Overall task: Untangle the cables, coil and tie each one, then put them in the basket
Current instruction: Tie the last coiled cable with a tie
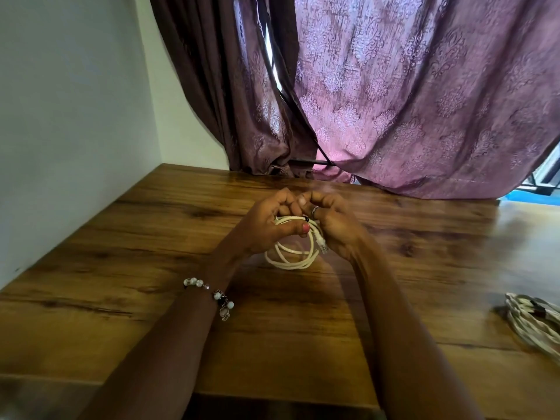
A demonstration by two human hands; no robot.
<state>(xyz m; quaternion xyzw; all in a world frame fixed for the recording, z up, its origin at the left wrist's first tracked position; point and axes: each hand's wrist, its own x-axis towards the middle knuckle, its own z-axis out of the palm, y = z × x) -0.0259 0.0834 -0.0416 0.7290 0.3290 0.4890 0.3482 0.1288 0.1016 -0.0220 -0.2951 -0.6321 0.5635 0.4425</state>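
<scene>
Holding a coiled white cable (291, 253) mid-frame above the wooden bench (151, 237), the left hand (266, 225) and right hand (336, 228) curl their fingers (286, 197) round its top. More white cable (533, 322) lies at the right edge.

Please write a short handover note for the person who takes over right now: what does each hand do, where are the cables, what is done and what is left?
Left hand: grips the top of the white coiled cable, thumb pressed on it.
Right hand: fingers curled at the black tie on the same coil.
The coil hangs above the wooden table, its plug loose.
Another white cable bundle lies at the right table edge.
Done: this cable is coiled.
Left: finish the tie, then put the cables in the basket, which is not in view.
</scene>
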